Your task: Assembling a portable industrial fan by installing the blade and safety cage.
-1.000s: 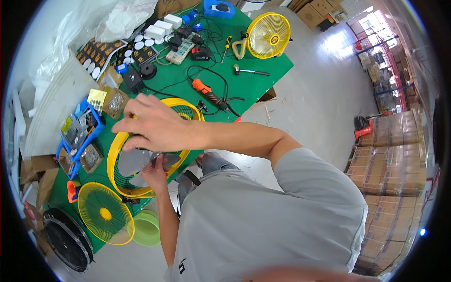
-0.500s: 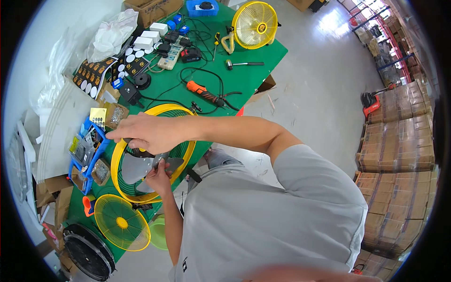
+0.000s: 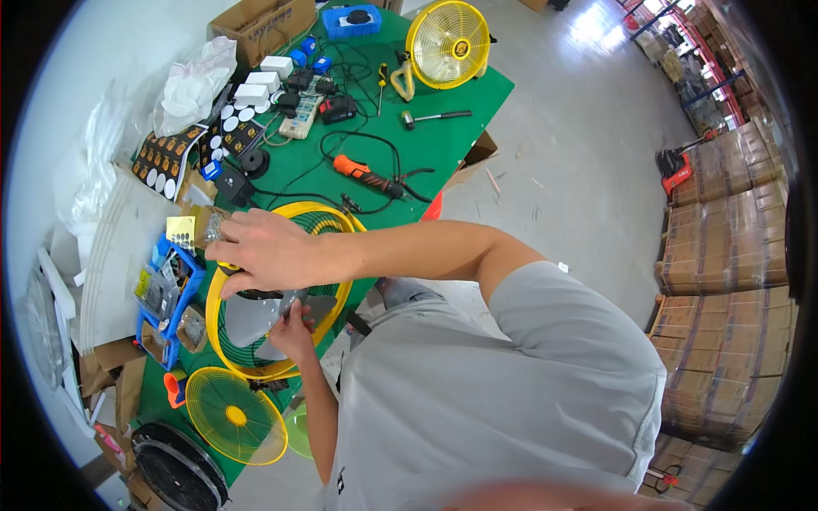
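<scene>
A yellow fan housing (image 3: 215,328) lies on the green table with its grey fan blade (image 3: 249,321) inside. My left hand (image 3: 294,335) reaches in from below, thumb and fingers closed on the blade near the hub. Above the hub, my right hand (image 3: 271,249) is curled with its back upward. A dark bit shows under its fingers, but the hand hides what they hold. Beside the housing, nearer the table's lower edge, a yellow fan grille (image 3: 204,400) lies flat.
A blue tray (image 3: 169,328) of small parts sits left of the housing. Beyond it lie an orange power tool (image 3: 362,173), a hammer (image 3: 434,117), a screwdriver (image 3: 382,85) and tangled cables. An assembled yellow fan (image 3: 452,44) stands at the far corner. Stacked cartons (image 3: 724,247) line the right.
The whole view has shifted slightly. My right hand has turned a little over the hub, its fingers more curled. My left hand stays at the blade.
</scene>
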`<state>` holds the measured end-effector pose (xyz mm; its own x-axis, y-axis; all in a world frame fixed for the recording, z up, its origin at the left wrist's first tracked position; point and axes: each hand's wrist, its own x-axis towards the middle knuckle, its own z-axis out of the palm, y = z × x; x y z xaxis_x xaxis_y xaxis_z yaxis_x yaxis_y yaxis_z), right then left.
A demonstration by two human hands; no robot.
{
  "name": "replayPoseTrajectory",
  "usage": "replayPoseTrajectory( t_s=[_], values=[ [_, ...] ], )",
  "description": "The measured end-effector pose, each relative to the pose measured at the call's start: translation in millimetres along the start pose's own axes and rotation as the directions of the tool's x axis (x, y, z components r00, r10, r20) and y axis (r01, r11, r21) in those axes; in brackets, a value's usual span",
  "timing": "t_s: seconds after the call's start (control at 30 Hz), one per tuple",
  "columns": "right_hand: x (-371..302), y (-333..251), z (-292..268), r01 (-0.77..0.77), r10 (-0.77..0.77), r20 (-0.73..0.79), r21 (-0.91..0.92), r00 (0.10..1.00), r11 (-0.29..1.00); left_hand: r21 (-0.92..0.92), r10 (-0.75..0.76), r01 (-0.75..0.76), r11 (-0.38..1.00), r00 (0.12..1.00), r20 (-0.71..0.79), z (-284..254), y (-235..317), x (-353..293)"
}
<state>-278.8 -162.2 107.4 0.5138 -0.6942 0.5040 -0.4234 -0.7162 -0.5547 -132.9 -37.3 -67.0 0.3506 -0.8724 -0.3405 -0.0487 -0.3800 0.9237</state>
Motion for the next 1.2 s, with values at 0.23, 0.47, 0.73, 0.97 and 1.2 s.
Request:
replayPoseTrajectory(
  t_s=[0.23,0.47,0.73,0.97,1.2],
  values=[
    [0.2,7.3,-5.1,0.072,-0.083,0.04,0.219,0.996,0.973,-0.02,0.017,-0.017,1.0,1.0,-0.006,3.3,3.1,-2.3],
    [8.1,14.0,-6.4,-0.041,-0.047,0.129,0.605,0.991,0.795,-0.002,0.015,-0.015,1.0,1.0,-0.007,4.1,0.3,1.8],
    [14.6,12.7,0.0,0.223,-0.239,0.002,0.343,0.971,0.912,-0.042,0.023,-0.025,0.999,0.999,-0.047,-2.5,-4.2,-4.4],
    [10.7,9.8,-8.6,0.12,-0.138,0.092,0.182,0.986,0.976,-0.042,-0.056,0.053,0.998,0.997,-0.058,10.0,8.7,-7.2],
    [28.4,13.2,-18.6,0.004,-0.143,0.292,0.431,0.946,0.903,-0.082,-0.062,0.058,0.995,0.997,-0.045,7.2,6.1,-7.7]
  ],
)
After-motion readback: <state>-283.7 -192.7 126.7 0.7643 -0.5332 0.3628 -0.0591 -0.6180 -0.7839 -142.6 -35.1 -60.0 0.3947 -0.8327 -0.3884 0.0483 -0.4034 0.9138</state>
